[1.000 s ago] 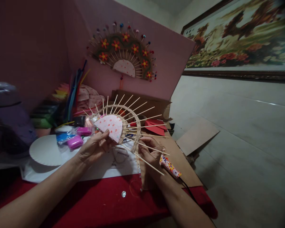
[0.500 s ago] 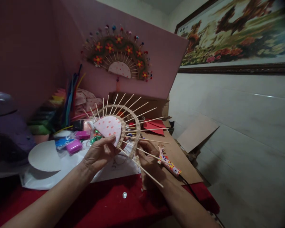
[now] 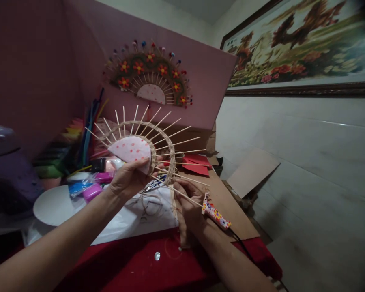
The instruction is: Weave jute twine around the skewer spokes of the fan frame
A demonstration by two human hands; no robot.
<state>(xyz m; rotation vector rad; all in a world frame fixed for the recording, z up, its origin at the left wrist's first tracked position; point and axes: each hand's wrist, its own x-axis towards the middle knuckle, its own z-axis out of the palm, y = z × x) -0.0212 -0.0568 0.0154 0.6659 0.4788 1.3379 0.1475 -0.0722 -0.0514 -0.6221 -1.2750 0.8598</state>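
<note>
My left hand (image 3: 128,178) grips the pink dotted half-circle at the centre of a fan-shaped craft (image 3: 141,142), made of wooden skewers radiating through woven jute twine. It holds the craft up above the table. My right hand (image 3: 188,200) is below the craft's right end, fingers pinched on the loose jute twine (image 3: 172,194) near the lowest skewers. A glue gun with a flowered body (image 3: 215,214) lies just right of that hand on brown cardboard (image 3: 231,202).
A finished fan with red flowers (image 3: 149,77) hangs on the pink board behind. A white paper plate (image 3: 50,205), pink and blue packets (image 3: 88,188), pipe cleaners (image 3: 91,121) and red paper pieces (image 3: 197,164) lie on the red-covered table (image 3: 134,263). A tiled wall is at right.
My left hand has raised the craft and tilted it to the left. My right hand stays low by the twine end, close to the glue gun.
</note>
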